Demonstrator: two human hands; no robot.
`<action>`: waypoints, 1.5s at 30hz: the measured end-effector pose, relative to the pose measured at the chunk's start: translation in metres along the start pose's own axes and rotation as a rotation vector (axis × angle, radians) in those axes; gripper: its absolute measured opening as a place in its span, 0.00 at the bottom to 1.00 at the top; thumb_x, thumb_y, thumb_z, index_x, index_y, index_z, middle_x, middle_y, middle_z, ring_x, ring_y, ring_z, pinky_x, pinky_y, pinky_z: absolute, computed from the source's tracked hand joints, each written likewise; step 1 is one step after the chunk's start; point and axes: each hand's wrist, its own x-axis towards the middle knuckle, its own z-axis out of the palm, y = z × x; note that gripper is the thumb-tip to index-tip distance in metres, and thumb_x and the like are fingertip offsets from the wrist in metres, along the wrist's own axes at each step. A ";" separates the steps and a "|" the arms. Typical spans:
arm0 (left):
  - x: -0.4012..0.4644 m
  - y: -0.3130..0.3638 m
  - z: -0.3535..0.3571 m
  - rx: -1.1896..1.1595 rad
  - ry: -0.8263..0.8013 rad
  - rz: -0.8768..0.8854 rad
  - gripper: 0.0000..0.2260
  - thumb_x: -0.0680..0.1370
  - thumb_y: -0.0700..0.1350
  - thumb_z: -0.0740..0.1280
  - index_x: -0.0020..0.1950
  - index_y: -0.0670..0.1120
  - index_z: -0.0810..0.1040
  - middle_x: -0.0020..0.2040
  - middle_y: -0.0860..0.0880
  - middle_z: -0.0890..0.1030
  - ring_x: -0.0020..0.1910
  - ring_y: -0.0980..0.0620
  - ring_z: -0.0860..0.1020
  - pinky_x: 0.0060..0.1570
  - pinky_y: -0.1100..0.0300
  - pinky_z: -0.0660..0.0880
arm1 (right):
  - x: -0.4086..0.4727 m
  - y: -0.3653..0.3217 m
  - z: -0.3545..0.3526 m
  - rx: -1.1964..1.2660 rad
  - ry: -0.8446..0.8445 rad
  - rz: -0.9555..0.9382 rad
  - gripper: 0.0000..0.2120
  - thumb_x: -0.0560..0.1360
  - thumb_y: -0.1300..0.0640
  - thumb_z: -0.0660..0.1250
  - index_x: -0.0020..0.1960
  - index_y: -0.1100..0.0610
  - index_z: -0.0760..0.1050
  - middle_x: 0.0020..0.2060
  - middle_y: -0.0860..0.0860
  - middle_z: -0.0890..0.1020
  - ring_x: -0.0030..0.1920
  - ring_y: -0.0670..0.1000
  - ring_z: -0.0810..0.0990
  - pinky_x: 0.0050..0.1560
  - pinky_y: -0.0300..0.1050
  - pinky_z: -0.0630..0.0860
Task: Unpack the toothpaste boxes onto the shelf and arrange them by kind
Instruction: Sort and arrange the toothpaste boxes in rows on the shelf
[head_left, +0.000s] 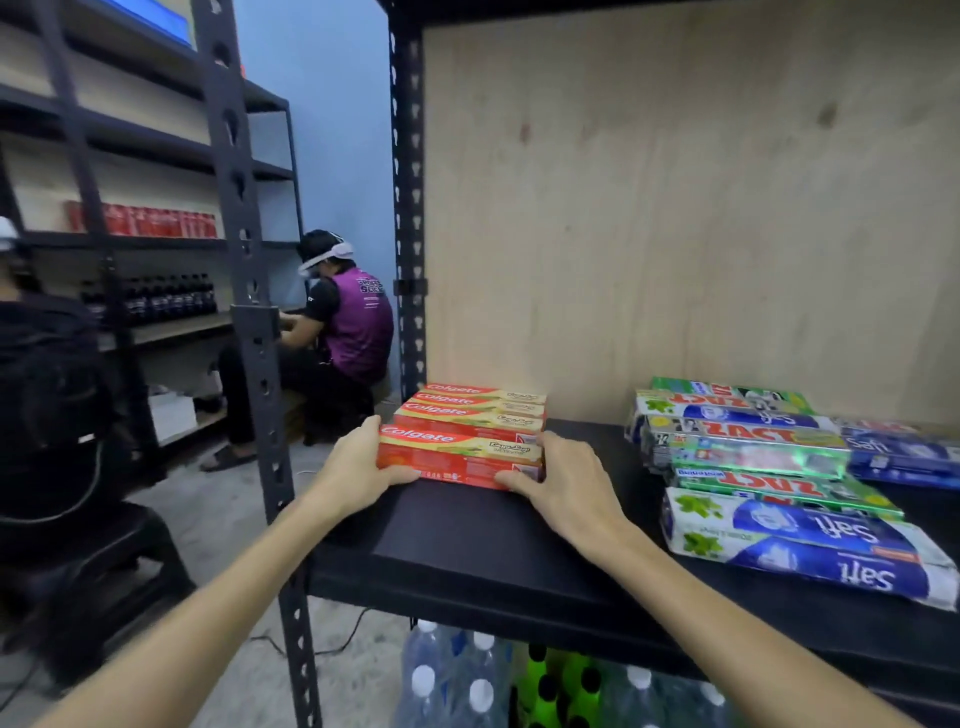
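Several red Colgate toothpaste boxes (467, 441) lie side by side in a row at the left end of the black shelf (493, 551). My left hand (358, 467) grips the left end of the nearest box, thumb along its front. My right hand (561, 483) grips the right end of the same box, fingers curled at its corner. To the right lie green Zact boxes (753, 447) and blue-and-white Safi packs (800, 551), piled loosely and facing away from me.
A plywood back panel (675, 208) closes the shelf behind. The black upright post (254, 364) stands at the left. Water bottles (452, 680) and green bottles sit on the level below. A person in a purple vest (353, 322) crouches at another rack.
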 end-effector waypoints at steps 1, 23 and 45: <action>0.006 0.000 0.002 -0.028 0.013 -0.032 0.31 0.73 0.47 0.78 0.70 0.38 0.69 0.64 0.44 0.78 0.64 0.45 0.76 0.51 0.61 0.66 | 0.003 -0.002 0.004 0.041 0.005 -0.001 0.26 0.72 0.39 0.74 0.64 0.53 0.76 0.54 0.47 0.85 0.55 0.52 0.83 0.52 0.48 0.79; 0.043 -0.016 0.029 -0.286 0.084 -0.084 0.33 0.71 0.45 0.80 0.73 0.46 0.69 0.59 0.51 0.78 0.56 0.53 0.76 0.53 0.59 0.70 | 0.026 0.017 0.030 0.116 0.042 0.071 0.35 0.67 0.31 0.73 0.66 0.51 0.73 0.55 0.47 0.83 0.57 0.51 0.80 0.56 0.54 0.80; -0.045 0.058 0.061 -0.154 0.078 0.444 0.28 0.76 0.64 0.66 0.73 0.55 0.70 0.71 0.61 0.70 0.71 0.63 0.64 0.72 0.57 0.64 | -0.086 0.029 -0.065 0.215 0.212 -0.109 0.33 0.74 0.36 0.70 0.76 0.44 0.65 0.64 0.38 0.71 0.64 0.38 0.70 0.64 0.32 0.68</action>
